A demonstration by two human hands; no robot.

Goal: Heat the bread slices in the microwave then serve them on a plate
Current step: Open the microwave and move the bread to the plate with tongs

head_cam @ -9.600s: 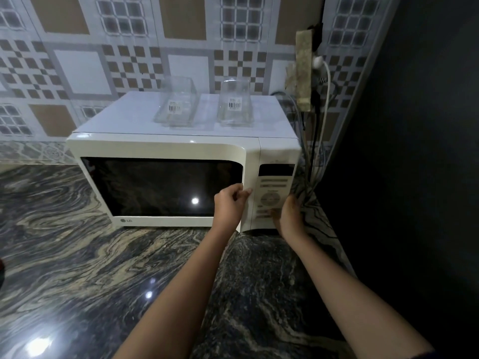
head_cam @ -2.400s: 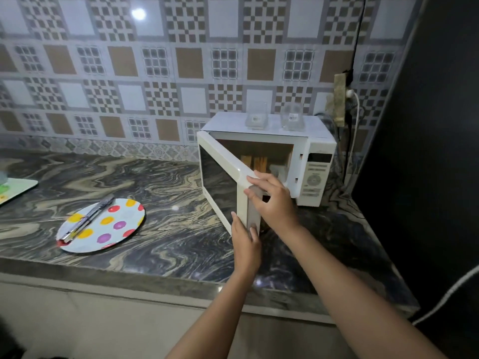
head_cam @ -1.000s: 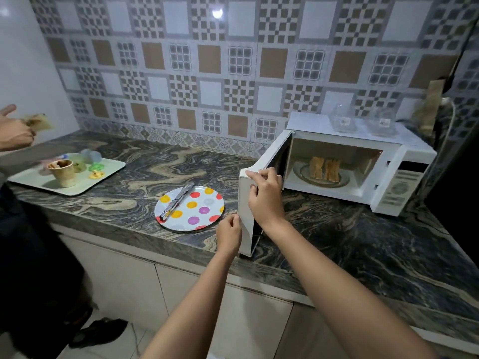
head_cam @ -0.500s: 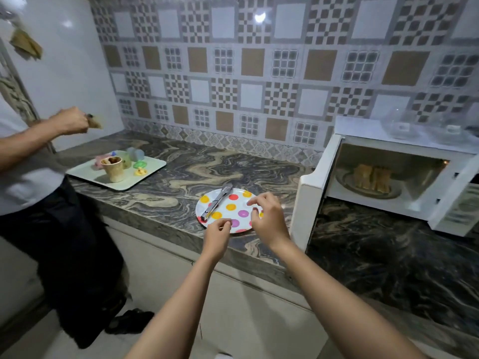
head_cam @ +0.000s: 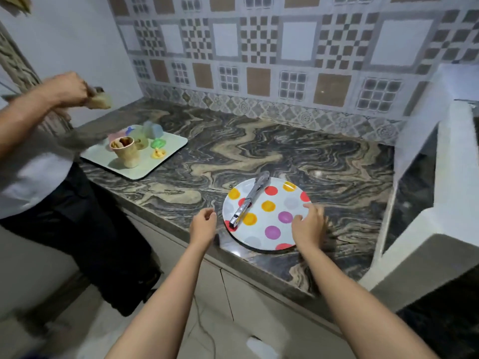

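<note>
Lying diagonally across the spotted plate (head_cam: 264,221), near the countertop's (head_cam: 259,151) front edge, are metal tongs (head_cam: 247,203). The right hand (head_cam: 308,226) spreads relaxed fingers over the plate's right rim. The left hand (head_cam: 203,224) hangs just left of it, loosely curled and empty. A tray (head_cam: 145,169) toward the left edge carries a cup (head_cam: 127,151) and small coloured items. The open microwave door (head_cam: 420,125) stands at the right.

Head-worn, close, down toward plate (head_cam: 267,222)

Tongs (head_cam: 249,200) on plate (head_cam: 269,234) (near counter (head_cam: 298,156) edge), tray (head_cam: 134,168) far left, microwave door (head_cam: 414,141) right
</note>
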